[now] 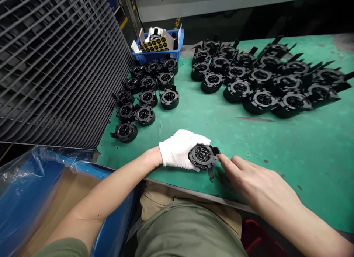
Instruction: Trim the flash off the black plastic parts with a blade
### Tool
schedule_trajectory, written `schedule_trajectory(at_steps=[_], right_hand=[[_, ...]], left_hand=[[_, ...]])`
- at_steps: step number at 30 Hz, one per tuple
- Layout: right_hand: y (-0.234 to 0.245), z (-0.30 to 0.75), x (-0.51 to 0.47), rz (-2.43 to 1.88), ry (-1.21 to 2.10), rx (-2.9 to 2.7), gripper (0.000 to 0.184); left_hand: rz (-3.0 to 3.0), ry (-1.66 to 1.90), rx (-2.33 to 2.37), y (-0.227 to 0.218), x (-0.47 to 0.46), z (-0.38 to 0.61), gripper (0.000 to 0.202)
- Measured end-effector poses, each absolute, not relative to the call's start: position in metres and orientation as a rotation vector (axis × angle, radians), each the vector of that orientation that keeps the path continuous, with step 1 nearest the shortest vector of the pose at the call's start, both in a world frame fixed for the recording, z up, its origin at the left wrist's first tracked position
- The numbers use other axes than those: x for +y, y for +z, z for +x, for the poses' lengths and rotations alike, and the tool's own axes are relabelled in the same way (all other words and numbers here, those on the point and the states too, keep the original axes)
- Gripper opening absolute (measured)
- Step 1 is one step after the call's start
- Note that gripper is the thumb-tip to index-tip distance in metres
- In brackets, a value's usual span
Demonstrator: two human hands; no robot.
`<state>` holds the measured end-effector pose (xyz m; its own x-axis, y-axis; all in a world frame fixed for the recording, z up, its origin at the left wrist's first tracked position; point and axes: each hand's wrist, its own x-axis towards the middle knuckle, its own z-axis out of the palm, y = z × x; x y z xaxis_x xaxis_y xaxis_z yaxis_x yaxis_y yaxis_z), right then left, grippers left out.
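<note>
My left hand [181,149], in a white glove, grips a round black plastic housing [203,155] from its left side. The housing is tilted up near the table's front edge, and its ringed face with a central hub shows. A small black tab hangs from its lower right side. My right hand [242,176] is bare, with thumb and forefinger pinched at the housing's right rim. A thin, pale sliver shows at those fingertips against the housing's face; what it is I cannot make out.
Several similar black housings [144,115] stand at the left of the green table [190,120], and more [264,98] at the back right. A blue bin [157,57] holds a sheet of round stickers [155,45]. A dark slatted rack [63,65] rises at left, above a plastic-lined blue box [30,198].
</note>
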<state>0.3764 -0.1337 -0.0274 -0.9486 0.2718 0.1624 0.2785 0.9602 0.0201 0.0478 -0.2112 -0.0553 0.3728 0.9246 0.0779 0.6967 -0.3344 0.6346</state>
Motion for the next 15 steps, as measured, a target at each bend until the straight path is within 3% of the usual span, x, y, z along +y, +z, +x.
schedule_trajectory(at_steps=[4, 11, 15], right_hand=[[-0.024, 0.378, -0.121, -0.326, -0.006, -3.019, 0.061], [-0.026, 0.370, -0.073, -0.085, 0.142, -3.037, 0.060], [-0.022, 0.362, -0.054, 0.138, 0.233, -3.097, 0.058]], left_hand=[[2.134, 0.598, 1.380, -0.052, -0.212, 0.048, 0.073], [2.121, 0.626, 1.377, -0.058, -0.211, 0.043, 0.093], [2.133, 0.649, 1.393, -0.052, -0.212, 0.044, 0.084]])
